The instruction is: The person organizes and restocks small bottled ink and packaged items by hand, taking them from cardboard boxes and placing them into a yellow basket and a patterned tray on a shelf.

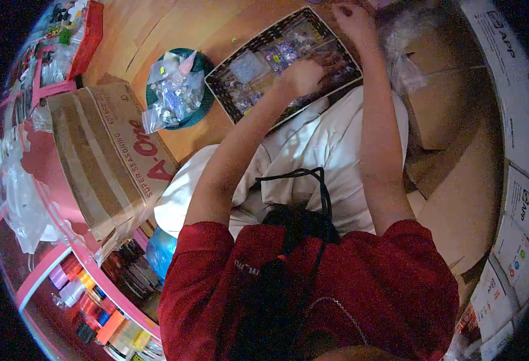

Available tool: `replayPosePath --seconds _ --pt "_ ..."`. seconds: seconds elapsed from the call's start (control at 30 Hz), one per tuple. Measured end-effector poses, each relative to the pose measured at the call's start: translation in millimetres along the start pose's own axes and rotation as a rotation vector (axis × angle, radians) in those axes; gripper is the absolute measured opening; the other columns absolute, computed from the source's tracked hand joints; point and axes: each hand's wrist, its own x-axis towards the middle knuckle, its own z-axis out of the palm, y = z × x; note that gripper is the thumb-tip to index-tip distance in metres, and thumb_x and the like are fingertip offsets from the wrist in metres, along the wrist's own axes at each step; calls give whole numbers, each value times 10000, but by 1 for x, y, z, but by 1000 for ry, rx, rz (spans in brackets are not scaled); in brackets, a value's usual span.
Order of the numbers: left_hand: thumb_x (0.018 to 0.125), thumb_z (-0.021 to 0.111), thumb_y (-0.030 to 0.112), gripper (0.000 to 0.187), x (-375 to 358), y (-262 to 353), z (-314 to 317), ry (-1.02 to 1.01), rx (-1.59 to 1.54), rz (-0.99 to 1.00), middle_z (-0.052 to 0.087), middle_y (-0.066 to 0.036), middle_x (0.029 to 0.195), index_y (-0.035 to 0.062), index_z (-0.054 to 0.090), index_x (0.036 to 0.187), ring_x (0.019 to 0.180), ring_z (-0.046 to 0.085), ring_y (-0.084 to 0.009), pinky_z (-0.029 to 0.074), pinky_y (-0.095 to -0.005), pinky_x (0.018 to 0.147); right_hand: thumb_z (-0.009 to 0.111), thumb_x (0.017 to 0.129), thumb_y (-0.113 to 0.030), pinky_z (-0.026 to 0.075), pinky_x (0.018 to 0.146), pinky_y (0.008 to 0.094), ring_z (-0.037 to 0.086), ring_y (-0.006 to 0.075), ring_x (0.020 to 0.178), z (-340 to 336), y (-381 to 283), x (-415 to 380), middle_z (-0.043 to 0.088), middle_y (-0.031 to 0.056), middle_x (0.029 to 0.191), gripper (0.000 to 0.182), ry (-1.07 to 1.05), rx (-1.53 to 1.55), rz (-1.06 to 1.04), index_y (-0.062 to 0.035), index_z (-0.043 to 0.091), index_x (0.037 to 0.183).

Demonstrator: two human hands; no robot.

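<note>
A dark woven basket point(233, 103) with a pale rim stands on the floor in front of my knees. Small clear packets of shiny bits lie in it, among them a pale square packet point(247, 66) and a bluish packet point(281, 54). My left hand point(305, 78) is over the basket's right half, its fingers stretched towards the right side and partly lost in shadow. Just past the basket's upper right corner is my right hand point(354, 23), raised with curled fingers. Whatever those fingers may hold is too dim to make out.
Left of the basket, a round green basket point(201, 114) holds clear bags. An A-One carton point(108, 150) stands further left, beside a pink shelf point(105, 280) with spools. Cardboard point(451, 108) and clear plastic point(402, 66) lie at right, before white APP boxes point(517, 120).
</note>
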Motion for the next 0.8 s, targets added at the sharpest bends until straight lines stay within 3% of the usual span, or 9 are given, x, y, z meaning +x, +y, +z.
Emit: replayPosePath --seconds 0.03,0.13,0.23,0.33,0.53,0.67,0.7,0.77,0.8 --pt "810 447 240 431 -1 -1 2 32 19 11 448 -115 1258 201 447 1239 991 548 -284 452 -399 849 569 777 -276 460 750 375 599 301 850 -1 0 0 621 184 900 254 -10 -8 20 -64 652 890" --pt "829 448 295 409 14 -21 33 613 -63 88 416 -116 1291 197 464 1226 1121 461 -276 351 -423 957 558 777 -417 456 782 360 596 315 874 16 46 25 629 159 918 376 19 -63 -197 -99 639 961" --pt "840 446 331 407 19 -18 53 558 193 35 378 -125 1320 191 473 1221 1222 351 -263 245 -452 1019 553 781 -421 456 782 361 603 298 867 15 46 28 630 154 913 378 39 -183 -203 -101 639 962" --pt "846 438 343 413 21 -13 60 561 -10 -19 345 -128 1343 182 469 1225 1261 293 -247 204 -488 1026 541 787 -439 452 789 356 602 291 875 18 47 29 630 153 916 391 -88 -5 -95 -110 638 972" --pt "834 428 376 442 17 -15 40 249 -38 -63 342 -125 1344 180 467 1228 1265 288 -249 188 -533 1017 542 790 -447 449 790 347 606 286 869 13 25 13 634 147 913 394 -34 -160 -271 -117 638 982" --pt "785 483 323 381 1 -37 34 478 -176 -99 435 -125 1268 155 559 1119 1192 385 -276 206 -553 1004 545 789 -435 445 796 352 599 287 890 16 23 10 630 142 935 385 -20 -198 -305 -115 639 982" --pt "759 530 233 306 -16 -44 28 703 -305 -104 485 -125 1211 131 597 1039 1123 444 -290 269 -518 982 545 789 -433 443 798 353 597 288 896 14 19 7 628 144 942 386 -34 -200 -268 -112 639 982" --pt "738 553 157 241 -59 -51 10 962 -296 -346 557 -122 1089 106 612 966 1045 490 -294 351 -457 918 546 789 -425 442 798 354 593 292 904 10 9 -1 625 145 954 385 -31 -210 -227 -105 638 982" --pt "734 556 142 213 -81 -77 15 962 -265 -415 578 -118 1023 94 616 932 992 511 -294 377 -433 873 547 789 -419 443 796 353 592 295 905 8 4 -5 623 146 959 383 -14 -220 -223 -101 638 982"
